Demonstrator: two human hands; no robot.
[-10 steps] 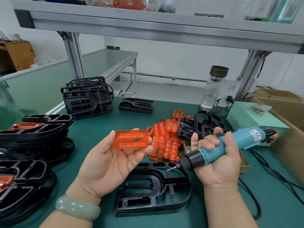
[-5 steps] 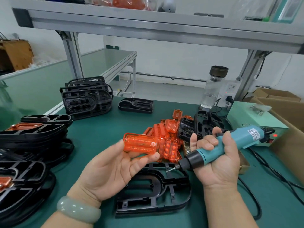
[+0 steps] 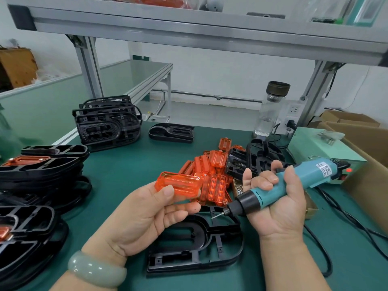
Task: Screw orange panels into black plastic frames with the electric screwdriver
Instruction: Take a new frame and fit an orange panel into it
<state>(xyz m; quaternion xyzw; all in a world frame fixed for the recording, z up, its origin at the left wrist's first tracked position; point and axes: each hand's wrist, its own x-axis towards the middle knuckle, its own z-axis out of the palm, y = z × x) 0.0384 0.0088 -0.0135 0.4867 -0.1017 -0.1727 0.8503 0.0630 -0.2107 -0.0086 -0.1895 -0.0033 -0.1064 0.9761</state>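
Observation:
My left hand point(image 3: 144, 219) holds one translucent orange panel point(image 3: 178, 184) between thumb and fingers, palm up, above the green mat. My right hand point(image 3: 277, 204) grips the teal electric screwdriver point(image 3: 281, 185), with its bit pointing down and left toward a black plastic frame point(image 3: 195, 244) that lies flat on the mat below both hands. A heap of loose orange panels point(image 3: 212, 171) sits just behind the held panel.
Stacks of black frames point(image 3: 39, 171) line the left edge, some with orange panels fitted. More frames point(image 3: 107, 124) stand at the back. A water bottle point(image 3: 270, 110), a pale green power box point(image 3: 327, 156) and cardboard boxes point(image 3: 361, 139) stand at the right. A black cable point(image 3: 346, 219) trails across the mat.
My left hand has turned the orange panel over and carried it right and downward, with the thumb now pressed on top. The right hand and screwdriver have barely moved.

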